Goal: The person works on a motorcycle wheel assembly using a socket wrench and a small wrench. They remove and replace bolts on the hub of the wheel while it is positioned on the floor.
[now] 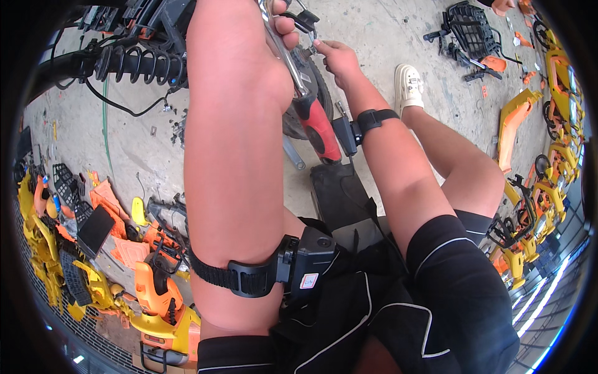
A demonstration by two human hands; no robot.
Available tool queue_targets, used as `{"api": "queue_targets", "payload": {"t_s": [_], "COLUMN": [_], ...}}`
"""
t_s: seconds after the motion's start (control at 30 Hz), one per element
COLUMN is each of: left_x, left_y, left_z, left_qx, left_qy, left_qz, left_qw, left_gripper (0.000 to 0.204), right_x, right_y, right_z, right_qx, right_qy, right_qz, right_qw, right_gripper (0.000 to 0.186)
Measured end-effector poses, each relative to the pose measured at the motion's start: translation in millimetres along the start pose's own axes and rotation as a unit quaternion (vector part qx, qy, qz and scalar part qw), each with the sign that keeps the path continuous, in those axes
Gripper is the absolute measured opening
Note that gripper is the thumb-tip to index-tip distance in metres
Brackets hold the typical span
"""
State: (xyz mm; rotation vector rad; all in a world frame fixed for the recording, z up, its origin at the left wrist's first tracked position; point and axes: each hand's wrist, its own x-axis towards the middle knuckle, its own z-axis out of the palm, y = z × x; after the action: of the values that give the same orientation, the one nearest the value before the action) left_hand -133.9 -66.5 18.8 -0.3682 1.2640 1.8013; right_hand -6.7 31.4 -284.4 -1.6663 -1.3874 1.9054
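Observation:
At the top centre, my left hand (pixel 280 34) has its fingers curled round the chrome shaft of a red-and-black-handled tool (pixel 317 128). Just right of it, my right hand (pixel 336 59) pinches a small silver metal piece (pixel 313 38), too small to name exactly, near black parts at the top. Behind both is a black tyre (pixel 308 75), partly hidden by the tool and my arms. A flat steel wrench (pixel 291 153) lies on the floor below the tyre.
A coiled black spring shock (pixel 137 65) and cables sit upper left. Orange and yellow plastic panels (pixel 112 212) pile at left. A black rack (pixel 467 34), an orange panel (pixel 514 124) and rows of yellow scooters (pixel 560 93) are at right on the concrete floor (pixel 143 149).

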Motion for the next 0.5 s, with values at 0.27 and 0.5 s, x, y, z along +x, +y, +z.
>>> {"api": "queue_targets", "payload": {"t_s": [0.27, 0.5], "left_x": [0.1, 12.0], "left_y": [-4.6, -15.4], "left_z": [1.5, 5.4], "left_qx": [0.027, 0.019], "left_qy": [0.041, -0.012], "left_qz": [0.018, -0.024], "left_qw": [0.999, 0.999], "left_gripper": [0.031, 0.035], "right_x": [5.6, -3.1], "right_y": [7.9, 15.9], "right_z": [-22.3, -36.2], "right_qx": [-0.044, -0.01], "right_qy": [-0.011, -0.028], "right_qz": [0.03, -0.002], "right_qw": [0.999, 1.0], "right_gripper": [0.036, 0.026]}}
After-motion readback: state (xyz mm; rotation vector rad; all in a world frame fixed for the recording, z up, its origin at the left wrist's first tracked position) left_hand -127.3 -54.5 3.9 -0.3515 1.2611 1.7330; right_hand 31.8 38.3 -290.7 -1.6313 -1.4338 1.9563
